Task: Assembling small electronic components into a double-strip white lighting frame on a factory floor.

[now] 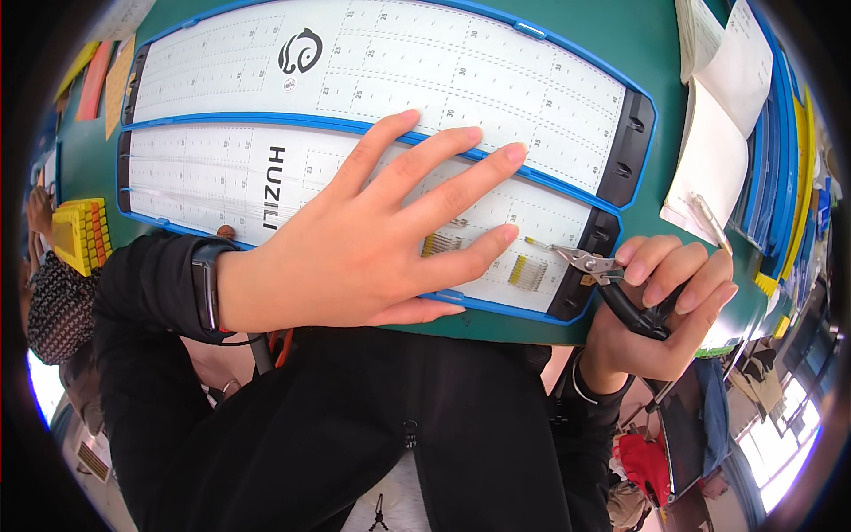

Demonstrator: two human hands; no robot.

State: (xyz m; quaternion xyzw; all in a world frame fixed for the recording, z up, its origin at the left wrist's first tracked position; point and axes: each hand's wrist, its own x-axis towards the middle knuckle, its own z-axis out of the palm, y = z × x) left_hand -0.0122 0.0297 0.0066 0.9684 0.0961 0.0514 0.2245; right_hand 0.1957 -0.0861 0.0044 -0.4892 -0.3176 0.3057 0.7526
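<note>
A long blue-edged case (550,115) with white, ruled inner panels lies open across the table. My left hand (372,222) is spread over its near half, holding nothing, with the fingertips reaching over the hinge strip. My right hand (678,275) grips small pliers (589,262) with black handles at the case's right end. Their metal tips are at a thin yellow-ended piece (537,243); whether they pinch it I cannot tell. Below it, a row of slim yellow-and-clear pieces (527,273) lies on the panel. A similar group (441,244) is partly hidden beneath my left hand. Fine clear lines (204,191) run along the panel's left part.
The table has a green top (660,53). An open notebook (709,146) with a pen (709,220) on it lies at the right, beside blue folders (773,168). A yellow, block-like object (81,235) stands at the left, near another person's hand (40,211).
</note>
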